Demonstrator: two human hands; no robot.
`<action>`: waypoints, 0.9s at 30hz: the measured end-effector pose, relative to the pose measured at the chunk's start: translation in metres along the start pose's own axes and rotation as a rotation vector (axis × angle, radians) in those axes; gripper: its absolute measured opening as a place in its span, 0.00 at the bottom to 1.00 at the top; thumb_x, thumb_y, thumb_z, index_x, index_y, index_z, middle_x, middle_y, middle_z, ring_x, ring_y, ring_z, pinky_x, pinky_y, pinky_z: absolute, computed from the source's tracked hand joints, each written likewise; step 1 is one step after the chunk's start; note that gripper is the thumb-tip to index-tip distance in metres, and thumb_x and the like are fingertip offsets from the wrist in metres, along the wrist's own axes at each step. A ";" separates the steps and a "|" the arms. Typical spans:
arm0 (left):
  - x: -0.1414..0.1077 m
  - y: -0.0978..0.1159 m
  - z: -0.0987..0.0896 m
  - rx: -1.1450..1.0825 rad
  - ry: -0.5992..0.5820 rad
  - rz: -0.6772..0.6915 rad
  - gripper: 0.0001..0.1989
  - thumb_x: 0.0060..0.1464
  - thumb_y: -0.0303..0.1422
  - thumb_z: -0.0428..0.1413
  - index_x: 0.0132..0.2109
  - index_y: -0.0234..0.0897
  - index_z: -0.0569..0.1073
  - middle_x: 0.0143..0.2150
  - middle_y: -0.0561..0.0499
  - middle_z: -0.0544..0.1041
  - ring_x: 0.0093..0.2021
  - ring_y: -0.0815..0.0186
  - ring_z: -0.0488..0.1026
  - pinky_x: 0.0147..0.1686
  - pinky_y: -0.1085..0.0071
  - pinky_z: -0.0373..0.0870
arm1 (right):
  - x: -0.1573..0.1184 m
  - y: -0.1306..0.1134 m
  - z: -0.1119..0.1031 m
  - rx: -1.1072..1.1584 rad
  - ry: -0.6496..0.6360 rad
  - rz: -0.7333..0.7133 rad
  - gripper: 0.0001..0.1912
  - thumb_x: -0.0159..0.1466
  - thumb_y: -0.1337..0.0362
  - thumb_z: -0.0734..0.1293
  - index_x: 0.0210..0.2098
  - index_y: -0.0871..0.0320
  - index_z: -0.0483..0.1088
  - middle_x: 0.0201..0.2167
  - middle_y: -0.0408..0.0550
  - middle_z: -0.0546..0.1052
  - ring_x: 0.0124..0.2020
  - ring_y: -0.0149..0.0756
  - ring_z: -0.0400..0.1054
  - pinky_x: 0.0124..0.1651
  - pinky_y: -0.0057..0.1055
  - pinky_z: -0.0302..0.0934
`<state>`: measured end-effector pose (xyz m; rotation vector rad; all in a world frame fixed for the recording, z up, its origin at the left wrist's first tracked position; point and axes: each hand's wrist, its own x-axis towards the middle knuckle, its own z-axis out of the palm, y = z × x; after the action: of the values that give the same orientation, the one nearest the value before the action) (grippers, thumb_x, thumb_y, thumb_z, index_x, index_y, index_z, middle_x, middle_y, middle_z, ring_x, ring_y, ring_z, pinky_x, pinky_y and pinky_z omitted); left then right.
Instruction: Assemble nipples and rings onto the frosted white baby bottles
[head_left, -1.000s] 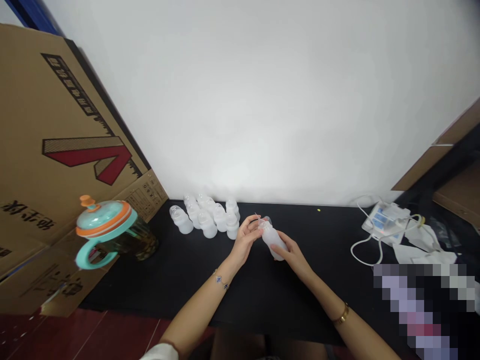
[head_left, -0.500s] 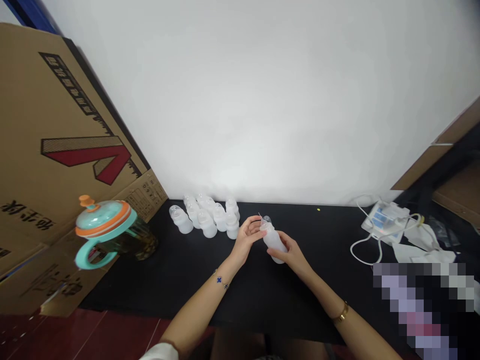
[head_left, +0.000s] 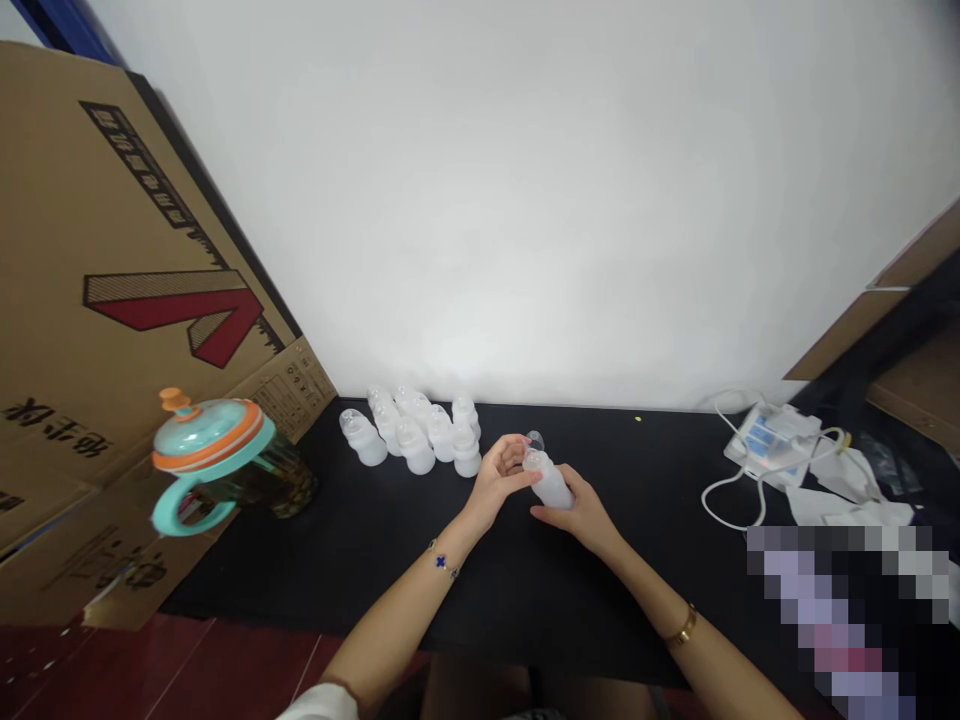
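A small frosted white baby bottle (head_left: pixel 556 488) is held tilted above the black table, its top leaning toward the wall and left. My right hand (head_left: pixel 585 512) is wrapped round the lower body of the bottle. At its neck, my left hand (head_left: pixel 504 474) has the thumb against the bottle and the other fingers curled behind the top. A clear dome cap (head_left: pixel 535 440) shows just above the neck, beside my left fingertips; whether it is still joined to the bottle I cannot tell. Left of my hands, several similar bottles (head_left: pixel 415 447) with clear caps stand grouped near the wall.
A large jug (head_left: pixel 214 450) with a turquoise handle and orange-trimmed lid stands on the left, before a big cardboard box (head_left: pixel 90 200). White cables (head_left: pixel 731 510), a white device (head_left: pixel 765 440) and crumpled paper (head_left: pixel 847 500) lie on the black table (head_left: pixel 660 580) at right.
The bottle has tilted further and sits slightly more to the right. Its clear cap now shows farther from the neck. My left fingers have curled more around the top.
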<state>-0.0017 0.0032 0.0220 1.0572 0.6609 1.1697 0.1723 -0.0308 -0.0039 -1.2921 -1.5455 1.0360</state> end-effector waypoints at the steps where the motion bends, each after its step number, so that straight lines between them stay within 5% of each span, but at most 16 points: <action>1: 0.000 0.000 0.000 0.002 -0.001 -0.001 0.25 0.40 0.31 0.72 0.46 0.40 0.73 0.39 0.51 0.76 0.42 0.63 0.75 0.42 0.70 0.69 | 0.000 0.000 0.000 -0.008 0.000 0.003 0.22 0.48 0.54 0.78 0.39 0.54 0.74 0.36 0.44 0.73 0.38 0.43 0.67 0.42 0.37 0.62; 13: 0.005 -0.004 -0.009 -0.060 0.063 0.001 0.18 0.50 0.34 0.67 0.48 0.40 0.73 0.46 0.49 0.78 0.46 0.62 0.75 0.45 0.69 0.67 | 0.000 -0.015 -0.004 0.539 -0.242 0.196 0.27 0.57 0.49 0.74 0.53 0.54 0.73 0.46 0.51 0.79 0.47 0.47 0.73 0.47 0.40 0.66; 27: 0.004 -0.005 -0.008 -0.055 0.025 -0.012 0.21 0.46 0.32 0.69 0.48 0.39 0.74 0.43 0.49 0.78 0.44 0.61 0.75 0.44 0.68 0.66 | 0.005 -0.003 -0.006 0.303 -0.177 0.095 0.27 0.51 0.53 0.79 0.48 0.54 0.76 0.44 0.48 0.80 0.48 0.48 0.72 0.53 0.44 0.64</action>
<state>-0.0056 0.0094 0.0151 0.9924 0.6507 1.1857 0.1766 -0.0262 0.0014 -1.0947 -1.3982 1.4176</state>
